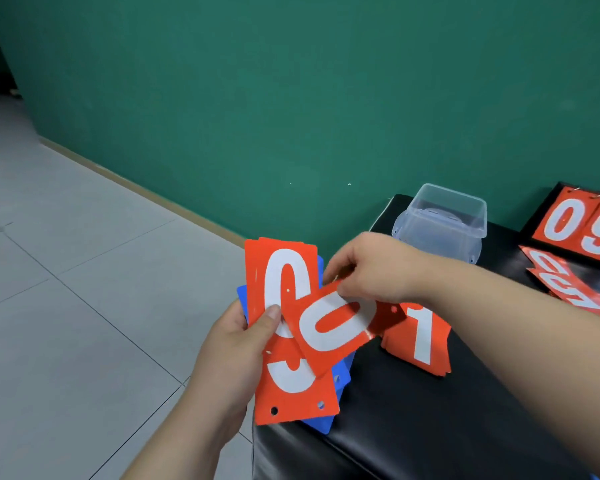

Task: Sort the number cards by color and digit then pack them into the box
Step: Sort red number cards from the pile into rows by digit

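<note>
Holding a bunch of number cards [281, 278] in my left hand [243, 344], I press my thumb on the front red 0 and curl my fingers round the back. Some blue cards [340, 379] poke out behind the red ones.

My right hand [371, 268] pinches one more red 0 card [329, 327] by its top edge. Thumb and fingers are closed on it. It lies tilted across the front of the bunch.

Just under my right wrist, a pile of red 1 cards [423, 337] sits on the black table [430, 427]. The clear box [444, 216] stands just past my right knuckles. It is open, and I see no cards in it. Farther out past my right arm are loose red cards [565, 282] and a score board [575, 226] showing 0 and 9.

I think these cards are thin, light and a bit bendy. They look shiny, so one could slide out of my bunch. It is best to pinch each card near an edge and press my left thumb down firmly. The sorting looks partly done, and the packing has not begun.
</note>
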